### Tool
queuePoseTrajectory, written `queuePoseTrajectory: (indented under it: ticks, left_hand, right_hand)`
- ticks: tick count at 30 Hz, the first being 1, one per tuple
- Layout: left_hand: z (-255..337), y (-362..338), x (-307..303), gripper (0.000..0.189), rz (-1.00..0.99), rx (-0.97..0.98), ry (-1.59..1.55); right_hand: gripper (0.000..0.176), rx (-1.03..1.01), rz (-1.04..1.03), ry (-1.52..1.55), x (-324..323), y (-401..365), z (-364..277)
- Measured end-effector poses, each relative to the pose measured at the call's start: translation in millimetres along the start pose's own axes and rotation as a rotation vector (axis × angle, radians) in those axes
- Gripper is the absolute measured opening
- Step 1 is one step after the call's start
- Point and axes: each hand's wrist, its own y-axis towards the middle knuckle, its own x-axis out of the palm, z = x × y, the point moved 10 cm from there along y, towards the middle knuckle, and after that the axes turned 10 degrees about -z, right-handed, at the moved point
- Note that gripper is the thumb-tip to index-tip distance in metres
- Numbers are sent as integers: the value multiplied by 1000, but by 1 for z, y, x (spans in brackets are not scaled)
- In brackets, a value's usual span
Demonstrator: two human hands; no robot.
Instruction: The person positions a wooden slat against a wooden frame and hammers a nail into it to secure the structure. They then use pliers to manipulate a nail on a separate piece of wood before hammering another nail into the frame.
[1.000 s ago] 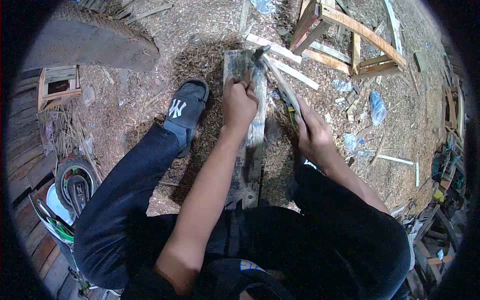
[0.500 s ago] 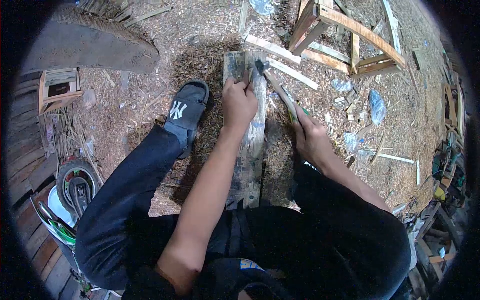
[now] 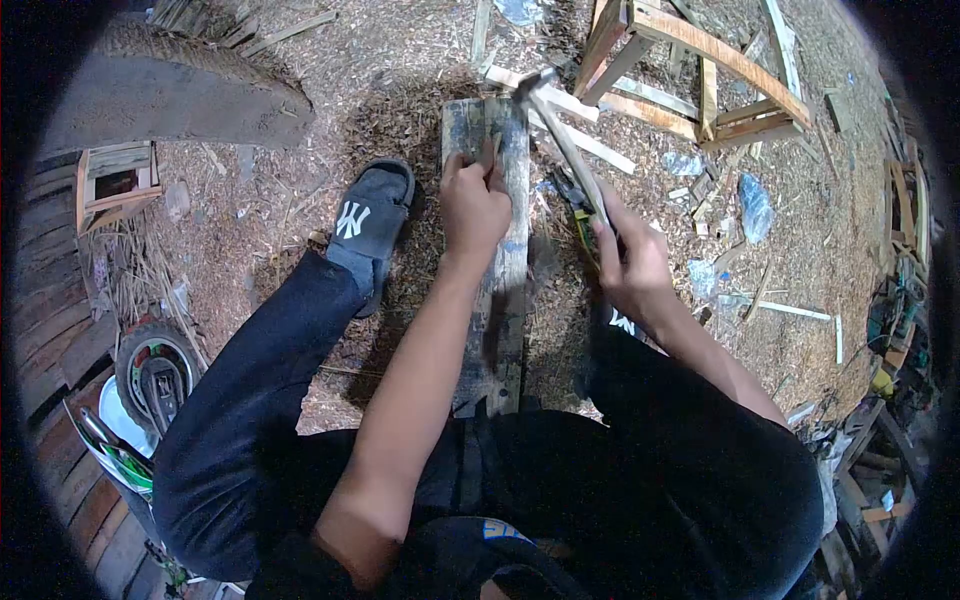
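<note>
A worn wooden plank bench (image 3: 508, 270) runs forward between my legs. Over its far part, my left hand (image 3: 476, 205) is closed in a pinch, and a small thin piece (image 3: 495, 150) sticks up at its fingertips; what it is I cannot make out. My right hand (image 3: 632, 250) is wrapped round the handle of a hammer (image 3: 568, 145). The hammer's dark head is raised near the bench's far right corner. Below the right hand, beside the bench, lies something yellow-green and black (image 3: 580, 215), partly hidden.
A wooden frame (image 3: 720, 50) stands ahead on the right. Pale wood strips (image 3: 590, 145) and plastic scraps (image 3: 754, 208) lie on the shavings-covered ground. At left are a small wooden box frame (image 3: 118, 185), a wheel (image 3: 157, 370) and a sandalled foot (image 3: 372, 215).
The hammer head has risen away from the bench top, and my right hand has tilted up with it. My left hand has barely moved.
</note>
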Motion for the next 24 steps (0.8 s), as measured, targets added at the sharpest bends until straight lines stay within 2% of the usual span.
queuePoseTrajectory:
  ticks: [1, 3, 4, 7, 8, 10, 11, 12, 13, 15, 16, 21, 23, 24]
  left_hand:
    - [0, -1, 0, 21, -3, 2, 0]
    - [-1, 0, 0, 19, -23, 11, 12]
    - [1, 0, 0, 19, -23, 14, 15]
    - [1, 3, -5, 19, -20, -5, -2]
    - [-2, 4, -2, 19, -74, -41, 1]
    - [-12, 8, -1, 19, -126, -77, 1]
    - [-9, 13, -2, 20, -146, 43, 60]
    - [-6, 17, -1, 23, -168, 165, 121]
    - [-7, 22, -7, 23, -174, 167, 124]
    - [-19, 32, 2, 25, -423, 29, 35]
    - [-11, 35, -7, 26, -364, 129, 105]
    - [-21, 46, -16, 25, -442, 77, 86]
    - [-3, 47, -20, 26, -402, 279, 214]
    - [-4, 49, -20, 26, -401, 279, 215]
  right_hand:
    - [40, 3, 2, 0, -6, 4, -9]
    - [41, 440, -375, 115, 22, -1, 18]
    - [40, 329, -297, -20, 23, -1, 23]
    - [45, 341, -316, 67, 31, -13, 51]
    - [45, 340, -317, 66, 35, -14, 59]
    - [46, 54, -131, -69, 20, -7, 42]
    - [46, 55, -129, -69, 13, -2, 30]
    - [46, 181, -234, -36, 14, 1, 29]
    - [46, 307, -340, 0, 20, 0, 32]
    - [46, 313, -346, 35, 22, -1, 35]
    - [46, 315, -353, 64, 23, 0, 37]
    - [44, 366, -336, 201, 17, 0, 51]
    - [43, 345, -310, 260, 15, 1, 52]
    - [43, 356, -257, 343, 16, 0, 61]
